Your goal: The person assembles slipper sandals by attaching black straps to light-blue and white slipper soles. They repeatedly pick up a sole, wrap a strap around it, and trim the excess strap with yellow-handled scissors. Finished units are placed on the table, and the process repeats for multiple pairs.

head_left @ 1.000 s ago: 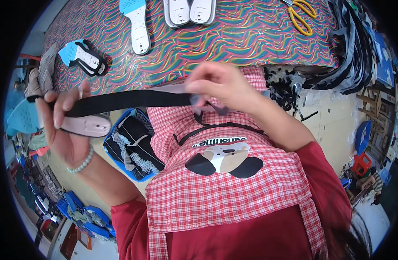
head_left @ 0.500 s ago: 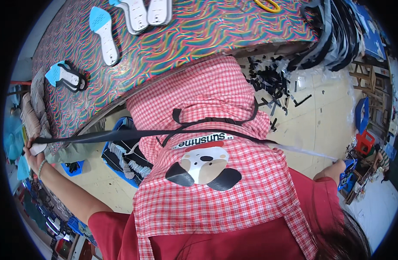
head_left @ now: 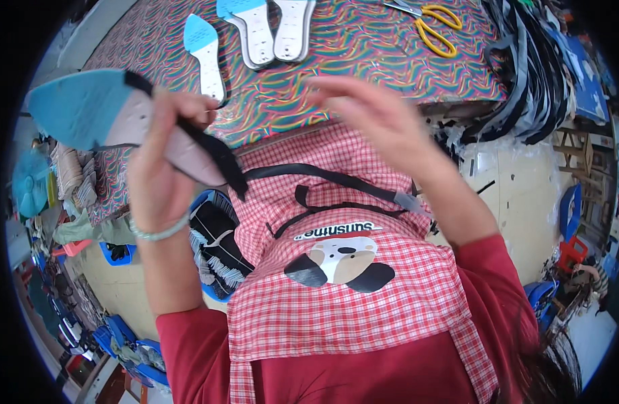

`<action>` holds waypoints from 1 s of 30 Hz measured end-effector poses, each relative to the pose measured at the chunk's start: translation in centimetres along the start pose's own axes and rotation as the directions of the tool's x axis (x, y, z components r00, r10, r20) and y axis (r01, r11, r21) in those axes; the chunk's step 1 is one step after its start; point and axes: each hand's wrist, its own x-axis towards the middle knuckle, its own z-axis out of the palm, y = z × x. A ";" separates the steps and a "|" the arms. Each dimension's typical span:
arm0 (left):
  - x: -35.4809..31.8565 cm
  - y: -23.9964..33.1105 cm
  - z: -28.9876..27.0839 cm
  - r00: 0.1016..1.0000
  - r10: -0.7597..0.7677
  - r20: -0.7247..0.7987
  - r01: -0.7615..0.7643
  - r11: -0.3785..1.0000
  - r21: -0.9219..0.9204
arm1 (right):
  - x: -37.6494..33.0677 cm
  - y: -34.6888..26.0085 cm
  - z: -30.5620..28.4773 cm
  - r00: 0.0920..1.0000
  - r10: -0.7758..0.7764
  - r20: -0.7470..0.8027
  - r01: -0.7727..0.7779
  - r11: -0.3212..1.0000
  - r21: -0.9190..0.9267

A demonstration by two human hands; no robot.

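Pale-and-blue insole (head_left: pixel 129 116) likely handles light and semi-stiff; grip its narrow waist. The person's left hand (head_left: pixel 158 165) clasps it near the bench (head_left: pixel 282 101); soft-looking black strip (head_left: pixel 309 171) trails rightward. Right hand (head_left: pixel 377 111), blurred, appears loosely open, empty.

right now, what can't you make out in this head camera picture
All in the head view:
Right hand: fingertip detail, lost to blur.
Held insole: its middle, partly covered by the left hand.
Two side-by-side insoles: tops, cut off by the upper edge.
Black strip: whether it joins the held insole, blurred.
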 end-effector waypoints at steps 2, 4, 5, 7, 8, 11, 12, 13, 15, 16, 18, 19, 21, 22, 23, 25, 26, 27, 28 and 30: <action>0.9 -0.8 0.1 0.992 0.126 -0.020 -0.122 0.985 0.124 | 3.7 -0.1 5.7 0.984 0.095 0.152 -0.155 0.873 0.462; 0.3 -0.4 -0.8 0.989 0.133 -0.066 -0.120 0.978 0.171 | 6.6 -0.6 7.5 0.951 0.110 0.289 -0.245 0.839 0.485; -0.2 -0.1 -1.2 0.989 0.128 -0.078 -0.113 0.978 0.173 | 7.7 -0.7 8.0 0.949 0.120 0.292 -0.253 0.842 0.476; -1.0 0.1 -1.5 0.970 0.056 -0.238 -0.002 0.976 0.218 | 9.4 -2.5 7.7 0.936 0.143 0.321 -0.311 0.766 0.563; -1.3 0.1 -1.8 0.948 0.019 -0.316 0.057 0.972 0.229 | 9.8 -3.3 7.6 0.934 0.160 0.319 -0.326 0.745 0.582; -2.1 0.4 -2.0 0.968 0.091 -0.233 -0.072 0.993 0.088 | 8.9 -4.2 7.8 0.989 -0.008 0.145 -0.012 0.990 0.138; -1.8 0.4 -1.9 0.969 0.099 -0.228 -0.091 0.995 0.044 | 8.5 -3.4 7.9 0.976 -0.023 0.218 0.002 0.995 0.096; -1.7 0.3 -1.8 0.969 0.110 -0.219 -0.102 0.994 0.047 | 8.1 -2.9 8.7 0.965 0.005 0.261 -0.056 0.981 0.187; -1.4 0.3 -1.6 0.970 0.132 -0.202 -0.123 0.991 0.053 | 8.1 -3.5 8.1 0.937 0.139 0.321 -0.240 0.923 0.300; -1.2 0.3 -1.6 0.975 0.105 -0.195 -0.092 0.993 0.076 | 8.5 -4.3 7.7 0.945 0.149 0.291 -0.245 0.912 0.329; -1.3 -0.1 -1.6 0.972 0.092 -0.215 -0.095 0.995 -0.007 | 8.8 -4.8 8.0 0.977 0.103 0.187 -0.161 0.932 0.325; -1.2 -0.1 -1.7 0.971 0.090 -0.220 -0.101 0.994 -0.041 | 8.7 -5.1 7.8 0.983 0.019 0.181 -0.040 0.993 0.114; -0.9 0.0 -1.8 0.983 0.089 -0.159 -0.129 0.955 -0.267 | 8.0 -6.4 7.3 0.963 -0.142 0.228 0.211 0.927 -0.311; -0.9 0.1 -1.7 0.984 0.067 -0.166 -0.129 0.911 -0.392 | 7.5 -6.4 7.4 0.940 -0.273 0.203 0.338 0.821 -0.460; -0.9 0.1 -1.5 0.984 0.046 -0.171 -0.129 0.850 -0.512 | 6.9 -6.4 7.5 0.948 -0.227 0.223 0.312 0.802 -0.510; -1.0 -0.1 -0.9 0.984 0.054 -0.167 -0.144 0.794 -0.590 | 5.5 -6.6 7.5 0.959 -0.130 0.251 0.261 0.747 -0.611; -1.1 -0.3 -0.4 0.985 0.057 -0.164 -0.149 0.762 -0.630 | 4.9 -6.4 7.6 0.966 -0.069 0.249 0.221 0.719 -0.659; -1.1 -0.4 -0.2 0.985 0.059 -0.159 -0.152 0.728 -0.669 | 4.4 -5.9 7.8 0.971 -0.085 0.223 0.210 0.751 -0.626; -1.2 -0.3 -0.1 0.989 0.042 -0.142 -0.134 0.657 -0.742 | 3.8 -5.4 7.9 0.975 -0.101 0.198 0.201 0.779 -0.593; -0.7 -0.8 -0.6 0.995 0.099 -0.034 -0.087 0.596 -0.799 | 2.9 -4.1 8.4 0.977 -0.181 0.116 0.215 0.846 -0.488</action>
